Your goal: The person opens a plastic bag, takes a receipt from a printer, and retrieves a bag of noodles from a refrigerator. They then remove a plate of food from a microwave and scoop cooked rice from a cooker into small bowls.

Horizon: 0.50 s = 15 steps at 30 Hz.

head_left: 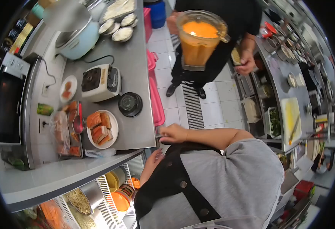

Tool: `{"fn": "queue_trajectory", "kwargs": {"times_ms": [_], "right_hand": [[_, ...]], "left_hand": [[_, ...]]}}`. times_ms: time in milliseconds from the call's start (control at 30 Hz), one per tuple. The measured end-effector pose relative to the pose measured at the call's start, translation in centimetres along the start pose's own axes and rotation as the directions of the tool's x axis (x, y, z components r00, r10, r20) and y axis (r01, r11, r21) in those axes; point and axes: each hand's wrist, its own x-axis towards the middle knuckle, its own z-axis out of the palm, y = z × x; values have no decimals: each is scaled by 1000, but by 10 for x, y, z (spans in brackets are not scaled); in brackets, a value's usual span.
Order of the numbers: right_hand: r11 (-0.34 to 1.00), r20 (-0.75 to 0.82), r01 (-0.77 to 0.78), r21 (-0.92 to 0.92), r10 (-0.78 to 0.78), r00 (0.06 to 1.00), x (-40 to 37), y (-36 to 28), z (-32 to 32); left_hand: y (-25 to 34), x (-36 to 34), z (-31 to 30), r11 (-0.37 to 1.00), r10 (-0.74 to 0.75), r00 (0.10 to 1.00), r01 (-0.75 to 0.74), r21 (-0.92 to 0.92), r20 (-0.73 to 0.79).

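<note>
My right hand point(174, 133) is by the near corner of the steel counter point(135, 133), fingers curled in beside a dark edge; what they hold, if anything, is hidden. Lower down, my left hand point(152, 165) is close to my apron and the lit refrigerator shelves point(105, 192), its fingers extended and nothing visible in them. On the counter nearest my hands sits a white plate point(115, 129) with several orange-pink fish pieces point(100, 128). Behind it are a round black blender lid or base piece point(130, 104) and a white blender base point(102, 82).
Ahead, a co-worker in black holds a blender jug point(198, 42) of orange liquid. Pink bins point(156, 103) line the counter's side. A tray of bagged fish point(62, 133) and a microwave point(9, 103) are left; a cutting board with a knife point(290, 120) is right.
</note>
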Motion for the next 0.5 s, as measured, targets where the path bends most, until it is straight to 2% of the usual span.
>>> {"fn": "queue_trajectory", "kwargs": {"times_ms": [33,67,133,167,200,233,267,300,333,367,433,500], "right_hand": [[976,-53,-201,-86,197,979,-19,19,-8],[904,-85,-396,-162,387,918,-35,29,-26],[749,-289,-605,-270,536,793,-95,92,-44],[723,-358,-662,-196,576,735,-142,139,-52],[590,-325,-780,-210,710,625,-185,148,-76],[366,-336,-877,-310,821,461,-257,209,-84],[168,-498,-939,-301,811,305,-321,225,-91],[61,-361,-946,-320,915,181,-401,274,-107],[-139,-345,-907,-397,938,7,-420,229,-128],[-360,-443,-913,-190,862,-248,-450,217,-136],[-457,-557,-889,24,732,-392,-480,178,-145],[-395,-324,-910,123,851,-413,-498,188,-146]], "left_hand": [[8,11,9,998,37,999,-38,41,27],[16,22,18,994,75,996,-78,77,52],[35,42,33,980,98,987,-117,159,126],[46,49,40,970,105,981,-137,202,162],[57,54,47,966,109,979,-145,214,175],[63,58,52,968,100,979,-137,209,178],[68,62,55,970,90,979,-127,206,181],[73,67,59,972,78,980,-115,205,184],[69,74,60,969,88,978,-128,212,187],[65,81,61,966,78,975,-125,228,207],[63,98,67,959,56,969,-119,257,241],[88,122,84,927,-37,949,-84,365,312]]}}
